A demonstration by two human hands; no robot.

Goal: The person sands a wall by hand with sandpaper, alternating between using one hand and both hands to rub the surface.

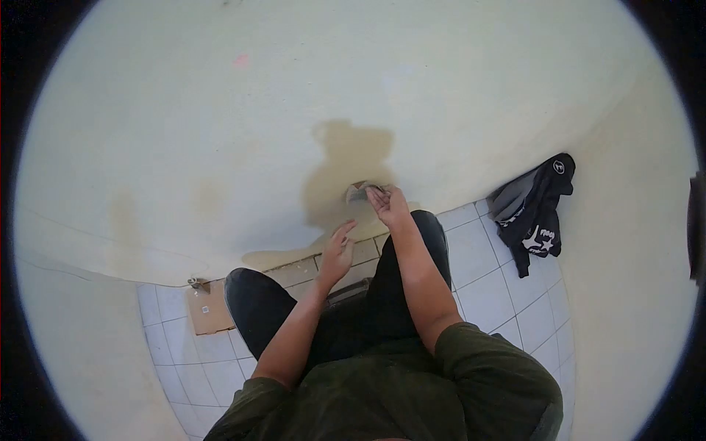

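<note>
My right hand (387, 205) is raised at the wall (456, 110), palm partly turned up and fingers drawn together. At its fingertips is a small grey-brown piece (358, 192) with a paler edge, which looks thin and folded. Its exact kind I cannot make out, and the fingers cover part of it. Lower and to the left, my left hand (337, 254) hovers between my knees with its fingers apart, holding nothing. A shadow of my head and arms falls on the wall above both hands.
On the tiled floor (478, 264) to the right, a black and grey garment with white print (540, 213) lies against the wall. A flat piece of brown cardboard (211, 309) is at the left, with a small object (197, 284) at its far edge. My bent knees flank the hands.
</note>
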